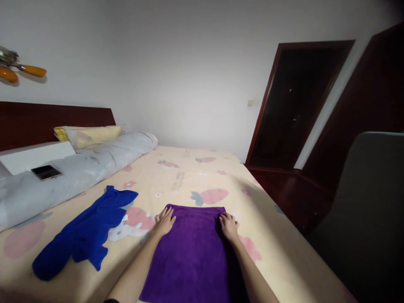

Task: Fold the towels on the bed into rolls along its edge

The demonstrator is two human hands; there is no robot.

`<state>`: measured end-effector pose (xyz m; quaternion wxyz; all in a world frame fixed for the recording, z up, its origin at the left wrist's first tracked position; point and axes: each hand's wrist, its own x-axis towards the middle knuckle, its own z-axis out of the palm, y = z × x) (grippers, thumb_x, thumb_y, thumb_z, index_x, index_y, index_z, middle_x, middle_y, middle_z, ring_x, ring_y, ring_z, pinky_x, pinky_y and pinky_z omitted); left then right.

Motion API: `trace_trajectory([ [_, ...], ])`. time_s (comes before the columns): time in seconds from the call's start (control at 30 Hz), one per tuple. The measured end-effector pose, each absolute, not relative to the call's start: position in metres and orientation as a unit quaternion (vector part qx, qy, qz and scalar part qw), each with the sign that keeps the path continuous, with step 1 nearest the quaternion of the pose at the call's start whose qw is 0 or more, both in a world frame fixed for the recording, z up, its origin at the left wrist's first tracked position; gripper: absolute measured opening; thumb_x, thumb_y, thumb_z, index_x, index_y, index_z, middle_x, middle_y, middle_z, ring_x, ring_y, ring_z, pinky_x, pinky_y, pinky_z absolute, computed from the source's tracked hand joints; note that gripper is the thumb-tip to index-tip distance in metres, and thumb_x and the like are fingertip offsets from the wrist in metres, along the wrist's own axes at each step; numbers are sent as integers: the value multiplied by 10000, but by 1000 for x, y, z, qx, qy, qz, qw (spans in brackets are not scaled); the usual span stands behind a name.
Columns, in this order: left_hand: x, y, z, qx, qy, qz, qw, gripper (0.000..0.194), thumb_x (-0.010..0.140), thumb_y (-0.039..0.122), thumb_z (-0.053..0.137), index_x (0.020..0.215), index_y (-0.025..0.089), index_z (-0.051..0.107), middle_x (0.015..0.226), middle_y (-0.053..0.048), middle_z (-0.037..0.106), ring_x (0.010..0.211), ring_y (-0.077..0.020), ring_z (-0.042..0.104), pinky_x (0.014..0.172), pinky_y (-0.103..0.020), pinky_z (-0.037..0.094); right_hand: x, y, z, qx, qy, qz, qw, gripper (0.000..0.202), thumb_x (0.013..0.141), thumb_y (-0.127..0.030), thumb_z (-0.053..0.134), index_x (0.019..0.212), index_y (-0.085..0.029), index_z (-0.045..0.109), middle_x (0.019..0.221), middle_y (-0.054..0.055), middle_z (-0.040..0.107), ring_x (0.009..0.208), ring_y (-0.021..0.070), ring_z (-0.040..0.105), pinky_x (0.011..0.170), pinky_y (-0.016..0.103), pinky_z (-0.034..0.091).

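A purple cloth (pixel 192 252) lies spread flat on the patterned bed sheet (pixel 179 181), its lower part cut off by the frame's bottom edge. My left hand (pixel 165 220) rests on its far left corner with the fingers apart. At the far right corner is my right hand (pixel 229 225), its fingers bent and together on the cloth's edge; whether they pinch the fabric is hard to see. To the left, a crumpled blue cloth (pixel 91 227) lies on the sheet, touched by neither hand.
A long grey rolled bedding piece (pixel 104 158) lies along the headboard (pixel 57 120), with a phone (pixel 46 172) and a white box (pixel 38 156) on it. A yellow pillow (pixel 97 135) sits behind. At right are a grey chair back (pixel 372 202) and a dark door (pixel 296 105).
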<state>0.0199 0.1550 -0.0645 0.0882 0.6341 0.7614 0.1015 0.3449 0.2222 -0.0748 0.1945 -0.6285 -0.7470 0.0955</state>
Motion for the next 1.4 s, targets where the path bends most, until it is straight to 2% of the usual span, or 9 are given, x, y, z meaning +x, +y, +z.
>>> trace_trajectory([
  [0.17, 22, 154, -68, 645, 752, 116, 70, 531, 969, 350, 306, 1481, 250, 405, 1564, -78, 351, 1446, -239, 276, 1134, -505, 252, 336, 226, -69, -611, -772, 46, 170, 473, 1002, -418, 279, 1367, -241, 522, 1486, 94, 425, 1318, 284, 372, 1033, 511, 316],
  [0.37, 14, 156, -64, 659, 740, 92, 102, 505, 981, 373, 272, 1466, 367, 411, 1620, -26, 204, 1488, -264, 176, 1117, -601, 231, 343, 222, -79, -621, -775, 26, 112, 550, 994, -452, 254, 1473, -227, 406, 1544, 107, 355, 1374, 307, 336, 1078, 568, 266],
  [0.53, 31, 148, -66, 648, 758, 73, 21, 561, 985, 377, 242, 1526, 250, 317, 1623, -76, 151, 1502, -277, 102, 1142, -633, 140, 345, 215, -75, -660, -744, 37, 93, 649, 974, -453, 290, 1539, -135, 256, 1602, 130, 213, 1474, 311, 176, 1144, 570, 183],
  [0.63, 67, 140, -77, 684, 721, 97, -50, 584, 969, 287, 244, 1536, 151, 283, 1618, -92, 140, 1502, -247, 113, 1181, -571, 116, 312, 196, -66, -612, -779, 17, 135, 610, 977, -354, 283, 1533, -102, 266, 1607, 129, 177, 1492, 279, 135, 1182, 520, 135],
  [0.77, 113, 133, -93, 753, 649, 105, -7, 581, 971, 256, 225, 1545, 171, 261, 1603, -55, 223, 1491, -185, 171, 1201, -450, 191, 257, 161, -69, -504, -846, 86, 150, 575, 957, -220, 247, 1521, -137, 312, 1566, 108, 299, 1459, 212, 266, 1167, 424, 241],
  [0.97, 78, 122, -86, 701, 706, 102, -4, 552, 994, 420, 253, 1521, 273, 326, 1597, -33, 243, 1478, -213, 225, 1191, -493, 195, 296, 166, -83, -566, -812, 69, 124, 633, 983, -520, 276, 1510, -175, 341, 1580, 93, 257, 1479, 224, 202, 1195, 447, 153],
  [1.13, 46, 107, -69, 627, 774, 83, -29, 564, 996, 404, 261, 1522, 210, 326, 1595, -84, 225, 1480, -247, 213, 1179, -535, 190, 344, 178, -77, -650, -751, 66, 97, 659, 978, -512, 296, 1514, -129, 318, 1585, 121, 223, 1478, 265, 194, 1187, 503, 167],
  [1.23, 67, 82, -81, 654, 744, 110, -77, 556, 987, 317, 264, 1523, 183, 324, 1589, -87, 235, 1473, -253, 234, 1174, -535, 214, 329, 144, -80, -619, -770, 29, 150, 641, 984, -460, 302, 1488, -69, 362, 1559, 151, 263, 1470, 283, 210, 1194, 506, 172],
  [1.4, 114, 22, -129, 747, 639, 154, -100, 580, 978, 263, 283, 1553, 261, 208, 1581, -15, 270, 1458, -214, 280, 1159, -454, 310, 293, 60, -110, -462, -862, 46, 204, 548, 994, -465, 276, 1518, -307, 313, 1561, -19, 250, 1450, 226, 263, 1177, 445, 315],
])
